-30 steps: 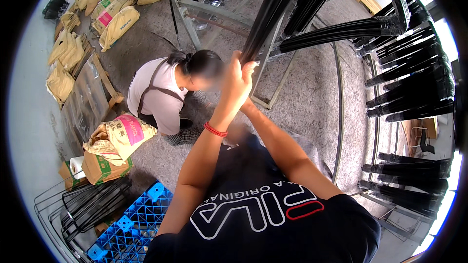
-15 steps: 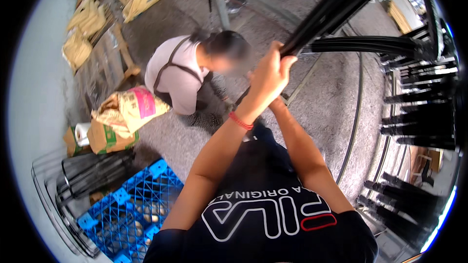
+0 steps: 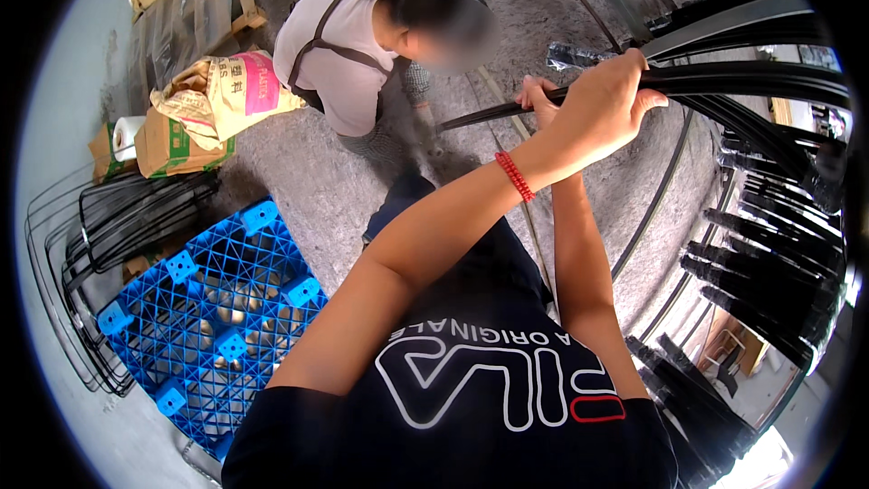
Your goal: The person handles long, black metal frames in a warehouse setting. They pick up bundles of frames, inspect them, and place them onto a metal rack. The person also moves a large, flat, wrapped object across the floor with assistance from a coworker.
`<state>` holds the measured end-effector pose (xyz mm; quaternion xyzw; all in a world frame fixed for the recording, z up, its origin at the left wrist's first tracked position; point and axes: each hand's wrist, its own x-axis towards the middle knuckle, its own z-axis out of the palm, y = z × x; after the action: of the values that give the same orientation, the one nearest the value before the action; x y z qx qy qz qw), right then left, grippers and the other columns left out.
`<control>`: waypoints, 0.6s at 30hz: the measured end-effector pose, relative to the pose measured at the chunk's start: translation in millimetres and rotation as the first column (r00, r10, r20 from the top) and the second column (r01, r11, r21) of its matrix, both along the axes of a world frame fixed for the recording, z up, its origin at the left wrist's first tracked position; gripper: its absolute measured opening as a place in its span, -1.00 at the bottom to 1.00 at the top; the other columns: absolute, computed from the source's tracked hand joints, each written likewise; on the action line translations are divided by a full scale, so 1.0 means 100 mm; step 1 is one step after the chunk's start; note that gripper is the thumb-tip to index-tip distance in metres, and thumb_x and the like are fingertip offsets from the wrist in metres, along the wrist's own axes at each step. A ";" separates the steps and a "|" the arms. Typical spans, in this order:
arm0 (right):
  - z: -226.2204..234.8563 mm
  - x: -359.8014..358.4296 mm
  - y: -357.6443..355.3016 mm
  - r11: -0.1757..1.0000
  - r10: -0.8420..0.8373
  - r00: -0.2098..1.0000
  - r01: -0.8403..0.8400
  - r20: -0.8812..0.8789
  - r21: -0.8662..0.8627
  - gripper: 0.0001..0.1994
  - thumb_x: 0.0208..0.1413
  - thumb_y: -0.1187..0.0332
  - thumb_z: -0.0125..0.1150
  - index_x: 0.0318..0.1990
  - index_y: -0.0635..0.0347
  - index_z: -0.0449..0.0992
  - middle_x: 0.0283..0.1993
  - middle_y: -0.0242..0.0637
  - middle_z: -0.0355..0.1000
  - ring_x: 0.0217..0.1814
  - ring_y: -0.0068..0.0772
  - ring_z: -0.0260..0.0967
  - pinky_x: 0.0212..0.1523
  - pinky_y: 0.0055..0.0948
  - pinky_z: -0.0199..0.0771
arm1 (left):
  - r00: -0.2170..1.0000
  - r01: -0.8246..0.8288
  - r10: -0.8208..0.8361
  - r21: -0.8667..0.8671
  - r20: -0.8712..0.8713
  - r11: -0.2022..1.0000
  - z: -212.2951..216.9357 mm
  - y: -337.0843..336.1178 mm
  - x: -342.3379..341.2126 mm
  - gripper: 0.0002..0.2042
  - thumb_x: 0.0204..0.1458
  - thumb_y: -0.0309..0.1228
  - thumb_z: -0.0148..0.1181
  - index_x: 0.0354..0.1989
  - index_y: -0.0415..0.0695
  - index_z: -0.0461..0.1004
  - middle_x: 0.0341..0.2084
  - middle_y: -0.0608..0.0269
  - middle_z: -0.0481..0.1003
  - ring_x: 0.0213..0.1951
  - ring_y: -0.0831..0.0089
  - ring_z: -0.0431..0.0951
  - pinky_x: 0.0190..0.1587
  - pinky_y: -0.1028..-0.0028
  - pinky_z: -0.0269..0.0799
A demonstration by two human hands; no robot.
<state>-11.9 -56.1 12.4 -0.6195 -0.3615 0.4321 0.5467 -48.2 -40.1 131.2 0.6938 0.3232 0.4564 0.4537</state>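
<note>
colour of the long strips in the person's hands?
The strips are black; best seen in the head view.

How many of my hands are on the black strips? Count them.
2: right hand on the black strips, nearer the crouching co-worker; left hand farther along, toward picture right.

I've got long black strips (image 3: pixel 742 79) here — bunched tight, stretching out well to the right of the blue pallet (image 3: pixel 182 265) — slim-looking tip nearer it, thicker-looking end farther off.
</note>
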 end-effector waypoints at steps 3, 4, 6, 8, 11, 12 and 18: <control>-0.04 0.00 0.00 1.000 0.013 1.000 -0.013 -0.009 0.023 -0.70 0.02 0.47 0.04 -0.73 0.20 0.22 -0.70 -0.43 0.15 -0.57 -0.58 0.15 -0.40 -0.56 0.24 | 0.998 -0.050 0.051 0.044 -0.025 0.998 0.04 -0.02 -0.02 -0.64 -0.12 -0.21 0.14 -0.46 -0.31 0.24 -0.62 -0.05 0.37 -0.49 0.07 0.43 -0.43 0.27 0.31; -0.03 -0.01 -0.02 1.000 0.025 1.000 -0.025 -0.008 0.014 -0.70 0.02 0.47 0.04 -0.74 0.20 0.22 -0.70 -0.42 0.15 -0.57 -0.57 0.15 -0.41 -0.56 0.24 | 0.998 -0.057 0.057 0.035 -0.004 0.998 0.05 -0.03 -0.03 -0.64 -0.12 -0.21 0.14 -0.49 -0.31 0.24 -0.63 -0.05 0.36 -0.49 0.08 0.43 -0.43 0.28 0.31; 0.04 -0.08 -0.05 0.999 0.036 0.999 -0.036 -0.027 0.001 -0.70 0.01 0.48 0.04 -0.74 0.19 0.22 -0.71 -0.41 0.15 -0.58 -0.56 0.15 -0.41 -0.56 0.24 | 0.996 -0.087 0.087 0.057 0.009 0.995 0.06 -0.08 -0.08 -0.68 -0.08 -0.23 0.10 -0.43 -0.28 0.24 -0.62 -0.01 0.37 -0.51 0.09 0.43 -0.45 0.29 0.29; 0.12 -0.14 -0.04 1.000 0.004 1.000 -0.004 0.006 -0.008 -0.69 0.01 0.48 0.04 -0.74 0.19 0.22 -0.71 -0.42 0.15 -0.58 -0.55 0.15 -0.41 -0.56 0.23 | 0.996 -0.090 0.089 0.071 0.011 0.993 0.04 -0.06 -0.09 -0.69 -0.05 -0.24 0.08 -0.38 -0.27 0.25 -0.61 0.01 0.38 -0.51 0.11 0.44 -0.45 0.30 0.28; 0.05 -0.11 -0.05 1.000 0.018 0.999 -0.018 -0.035 0.011 -0.72 0.00 0.41 0.06 -0.71 0.19 0.25 -0.71 -0.46 0.18 -0.59 -0.64 0.14 -0.44 -0.62 0.18 | 1.000 -0.010 0.010 0.016 0.003 1.000 0.01 -0.02 -0.11 -0.69 -0.04 -0.23 0.07 -0.37 -0.28 0.26 -0.62 0.00 0.37 -0.51 0.12 0.44 -0.44 0.30 0.29; 0.00 -0.07 -0.05 0.999 0.033 0.997 -0.032 -0.065 0.022 -0.73 0.00 0.38 0.07 -0.70 0.19 0.27 -0.71 -0.49 0.20 -0.60 -0.68 0.13 -0.46 -0.65 0.15 | 1.000 0.013 -0.013 -0.010 -0.008 1.000 0.04 -0.04 -0.10 -0.68 -0.04 -0.23 0.07 -0.36 -0.28 0.25 -0.62 -0.02 0.38 -0.51 0.11 0.44 -0.45 0.29 0.29; 0.07 -0.10 -0.07 0.999 0.033 0.999 -0.032 -0.014 0.041 -0.72 0.01 0.38 0.06 -0.70 0.18 0.27 -0.71 -0.48 0.20 -0.59 -0.69 0.13 -0.45 -0.66 0.16 | 0.999 -0.027 0.026 0.031 0.020 0.999 0.07 -0.05 -0.13 -0.68 -0.05 -0.22 0.08 -0.36 -0.28 0.26 -0.61 -0.02 0.39 -0.50 0.10 0.44 -0.45 0.28 0.28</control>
<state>-22.0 -62.9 19.7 -0.5990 -0.3764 0.4377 0.5548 -60.9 -45.3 138.4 0.6920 0.3207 0.4743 0.4397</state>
